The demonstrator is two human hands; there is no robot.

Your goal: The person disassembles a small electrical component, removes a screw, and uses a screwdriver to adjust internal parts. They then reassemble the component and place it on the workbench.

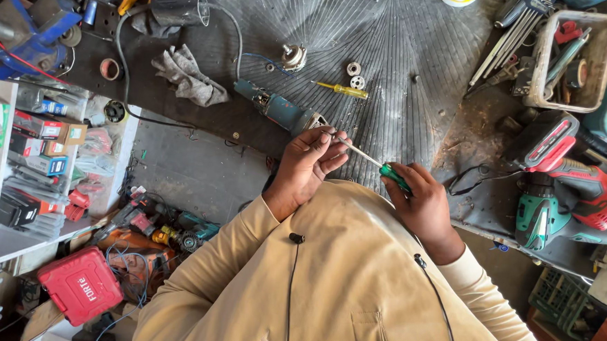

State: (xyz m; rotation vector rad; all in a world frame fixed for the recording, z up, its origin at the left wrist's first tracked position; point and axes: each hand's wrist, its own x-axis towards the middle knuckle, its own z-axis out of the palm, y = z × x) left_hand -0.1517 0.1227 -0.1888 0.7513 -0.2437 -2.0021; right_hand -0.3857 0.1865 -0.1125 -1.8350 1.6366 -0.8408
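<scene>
Centre of frame, seen from above. The left hand (308,165) is reaching up from a beige sleeve, wrist bent, fingers curling around the grey metal end of a blue-bodied angle grinder (284,111) that is lying on the ribbed dark rubber bench mat (406,51). The thumb and forefinger are pinching near the grinder's head; what exactly sits between them is covered by the fingers.

The right hand (423,201) is sitting lower and to the right of centre, fist closing around the green handle of a slim steel-shafted screwdriver (373,160). The shaft is running up-left from the fist, with its tip meeting the left fingertips at the grinder head. The tip itself is too small to make out.

Both forearms are disappearing under the person's beige jacket (339,283), which is filling the lower middle of the frame.

Above centre, a yellow-handled screwdriver (342,89) is lying loose on the mat, with small round metal parts just beside it. A crumpled grey rag (187,78) is sitting upper left. At the right edge, a red cordless drill (580,174) and a green cordless drill (543,218) are resting side by side, partly cut off by the frame.
</scene>
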